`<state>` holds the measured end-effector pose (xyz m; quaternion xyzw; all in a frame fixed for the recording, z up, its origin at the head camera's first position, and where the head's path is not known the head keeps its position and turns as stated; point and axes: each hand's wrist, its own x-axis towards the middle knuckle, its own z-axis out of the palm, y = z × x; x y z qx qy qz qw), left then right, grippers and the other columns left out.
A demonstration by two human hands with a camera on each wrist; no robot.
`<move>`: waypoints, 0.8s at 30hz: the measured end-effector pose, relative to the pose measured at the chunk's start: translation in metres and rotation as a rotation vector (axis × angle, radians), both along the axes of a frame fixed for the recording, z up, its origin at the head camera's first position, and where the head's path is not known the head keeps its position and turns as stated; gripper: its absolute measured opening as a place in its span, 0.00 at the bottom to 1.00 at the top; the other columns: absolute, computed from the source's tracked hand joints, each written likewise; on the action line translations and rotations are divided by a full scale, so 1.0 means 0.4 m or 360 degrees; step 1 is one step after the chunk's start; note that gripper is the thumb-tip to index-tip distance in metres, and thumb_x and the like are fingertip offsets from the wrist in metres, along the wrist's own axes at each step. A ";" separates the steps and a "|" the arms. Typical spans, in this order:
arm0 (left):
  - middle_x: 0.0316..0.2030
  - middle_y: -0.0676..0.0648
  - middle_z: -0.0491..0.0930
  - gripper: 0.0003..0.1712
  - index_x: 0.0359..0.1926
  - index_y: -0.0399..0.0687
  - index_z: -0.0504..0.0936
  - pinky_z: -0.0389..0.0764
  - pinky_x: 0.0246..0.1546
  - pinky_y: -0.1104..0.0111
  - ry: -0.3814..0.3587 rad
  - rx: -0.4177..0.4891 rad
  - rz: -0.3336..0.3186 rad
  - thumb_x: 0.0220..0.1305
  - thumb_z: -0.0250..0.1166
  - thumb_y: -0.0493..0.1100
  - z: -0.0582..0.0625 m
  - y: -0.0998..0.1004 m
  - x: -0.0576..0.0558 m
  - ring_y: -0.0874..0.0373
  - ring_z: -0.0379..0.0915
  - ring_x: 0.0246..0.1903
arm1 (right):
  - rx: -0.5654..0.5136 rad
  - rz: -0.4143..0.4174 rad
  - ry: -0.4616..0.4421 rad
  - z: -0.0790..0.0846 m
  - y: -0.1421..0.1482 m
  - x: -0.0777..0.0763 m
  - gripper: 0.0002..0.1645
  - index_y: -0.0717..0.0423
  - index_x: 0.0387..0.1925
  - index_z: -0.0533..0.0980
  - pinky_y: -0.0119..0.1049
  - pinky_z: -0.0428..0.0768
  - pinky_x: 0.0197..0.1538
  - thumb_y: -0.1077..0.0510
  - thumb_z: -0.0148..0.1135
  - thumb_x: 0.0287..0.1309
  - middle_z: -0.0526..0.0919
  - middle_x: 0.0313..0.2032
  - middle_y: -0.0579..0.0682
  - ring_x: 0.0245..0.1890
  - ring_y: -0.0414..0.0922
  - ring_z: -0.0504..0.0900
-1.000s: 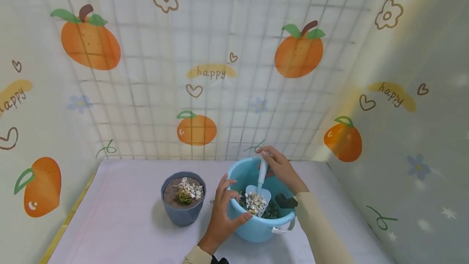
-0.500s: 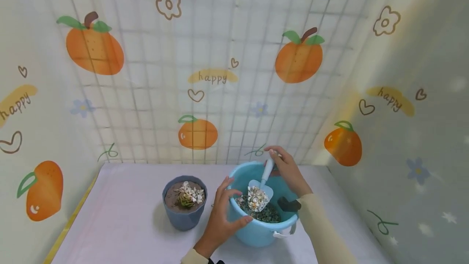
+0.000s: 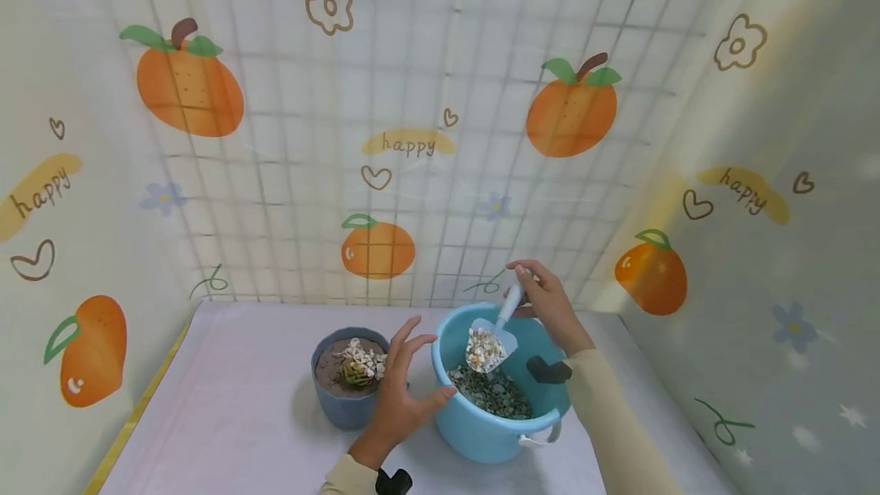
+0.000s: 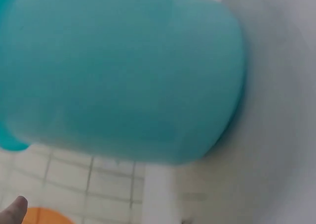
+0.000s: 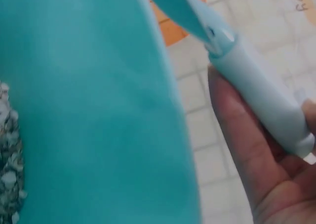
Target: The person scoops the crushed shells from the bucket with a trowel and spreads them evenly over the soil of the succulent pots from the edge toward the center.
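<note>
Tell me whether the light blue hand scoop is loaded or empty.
Loaded: in the head view, pale gravel is heaped on the hand scoop that the right hand holds.

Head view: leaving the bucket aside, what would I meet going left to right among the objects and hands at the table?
Grey-blue faceted plant pot → the person's left hand → pale-blue plastic scoop with a rounded handle → the person's right hand.
</note>
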<state>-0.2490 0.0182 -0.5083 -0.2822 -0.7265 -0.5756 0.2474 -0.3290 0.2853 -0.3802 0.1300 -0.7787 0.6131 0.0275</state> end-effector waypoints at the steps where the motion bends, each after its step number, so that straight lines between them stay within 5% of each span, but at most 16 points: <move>1: 0.74 0.47 0.50 0.40 0.67 0.58 0.68 0.64 0.54 0.36 0.0005 0.0013 0.0014 0.55 0.73 0.53 0.005 -0.011 -0.002 0.47 0.47 0.72 | -0.0004 -0.0009 0.0000 0.008 -0.007 0.000 0.22 0.60 0.63 0.68 0.59 0.81 0.40 0.52 0.44 0.77 0.77 0.43 0.73 0.32 0.57 0.83; 13: 0.75 0.52 0.47 0.40 0.68 0.65 0.66 0.60 0.58 0.37 -0.0049 0.0051 0.0256 0.56 0.74 0.51 0.048 -0.180 -0.042 0.53 0.44 0.72 | -0.0043 0.0010 0.0002 0.035 -0.117 -0.062 0.24 0.57 0.65 0.67 0.56 0.82 0.39 0.49 0.46 0.76 0.72 0.47 0.75 0.35 0.64 0.82; 20: 0.74 0.45 0.48 0.38 0.68 0.54 0.67 0.54 0.64 0.41 -0.0140 0.0133 0.0311 0.59 0.71 0.40 0.101 -0.276 0.004 0.52 0.45 0.71 | -0.0110 0.0049 -0.0020 0.012 -0.207 -0.112 0.22 0.51 0.62 0.71 0.60 0.80 0.41 0.45 0.48 0.74 0.74 0.46 0.73 0.35 0.63 0.80; 24: 0.74 0.43 0.49 0.39 0.68 0.51 0.67 0.53 0.66 0.44 -0.0167 0.0112 0.0340 0.57 0.72 0.38 0.086 -0.314 0.012 0.50 0.45 0.72 | -0.0118 0.0064 -0.0053 -0.003 -0.245 -0.122 0.21 0.50 0.61 0.71 0.59 0.81 0.41 0.46 0.48 0.74 0.76 0.44 0.70 0.37 0.66 0.80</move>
